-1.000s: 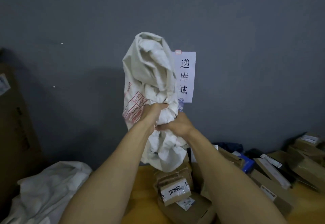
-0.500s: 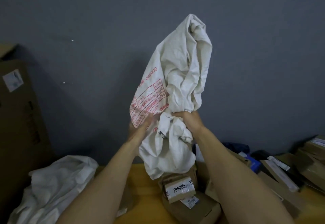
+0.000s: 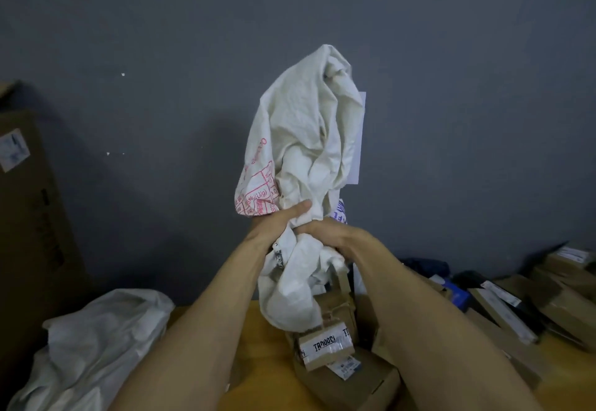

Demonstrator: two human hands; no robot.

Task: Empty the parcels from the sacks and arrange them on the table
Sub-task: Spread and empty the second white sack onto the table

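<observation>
The pale sack (image 3: 306, 126) is held up in the middle of the frame, in front of the grey wall (image 3: 145, 55), with a white paper sign (image 3: 358, 139) showing just past its right edge. Both hands are clenched round its bunched waist: the left grip (image 3: 283, 217) wraps it from the left with the thumb on top, and the right grip (image 3: 332, 233) squeezes it just below, the two touching. The sack's upper part stands crumpled and limp, and its lower end hangs down onto a small taped box (image 3: 325, 344) on the yellow desk (image 3: 258, 339).

It looks emptied, or near enough, so I'd say the job in hand is wringing out the last of it and getting rid of the cloth. To do that well, I'd run the hands down the cloth and feel for any lump. I can't tell which end is the mouth, so it's worth finding that and pointing it at the desk before shaking. Once nothing drops, the spot for it is with the other sack (image 3: 96, 346) at lower left, clear of the parcels (image 3: 516, 301) heaped at the right, which have yet to be set in order.
</observation>
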